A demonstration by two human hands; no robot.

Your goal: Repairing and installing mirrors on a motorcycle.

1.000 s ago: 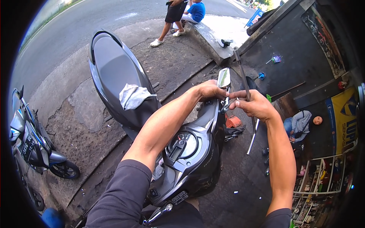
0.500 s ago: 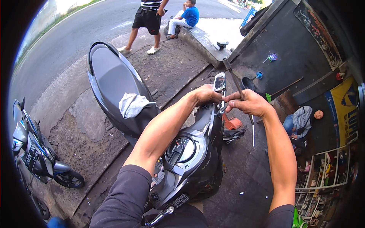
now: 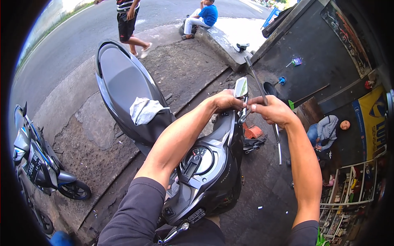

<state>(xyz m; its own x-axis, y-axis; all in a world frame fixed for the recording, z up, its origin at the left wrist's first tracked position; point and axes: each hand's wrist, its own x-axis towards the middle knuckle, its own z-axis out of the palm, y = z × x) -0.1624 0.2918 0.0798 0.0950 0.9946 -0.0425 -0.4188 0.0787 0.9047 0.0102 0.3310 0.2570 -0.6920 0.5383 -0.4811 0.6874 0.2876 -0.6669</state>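
Note:
A dark scooter (image 3: 211, 180) stands in front of me, its round speedometer (image 3: 200, 160) facing up. At the far end of its handlebar, my left hand (image 3: 227, 101) is closed around the base of a small mirror (image 3: 241, 87); the fingertips are partly hidden. Right beside it, my right hand (image 3: 272, 111) is closed on a long metal rod (image 3: 255, 74) that sticks out above and below the fist. The thumb and fingers of my right hand reach close to the left fingertips, next to a handlebar lever (image 3: 244, 116).
A grey rag (image 3: 146, 110) lies on the scooter seat (image 3: 125, 76). Another motorcycle (image 3: 45, 164) is parked at left. One person (image 3: 128, 24) walks by the road; another (image 3: 201, 18) sits on a kerb. At right, a person (image 3: 324, 133) sits near a wire rack (image 3: 349, 184).
The mirror has turned, and its glass shows more broadly. The rod has shifted slightly right with my right hand. The walking person has moved left.

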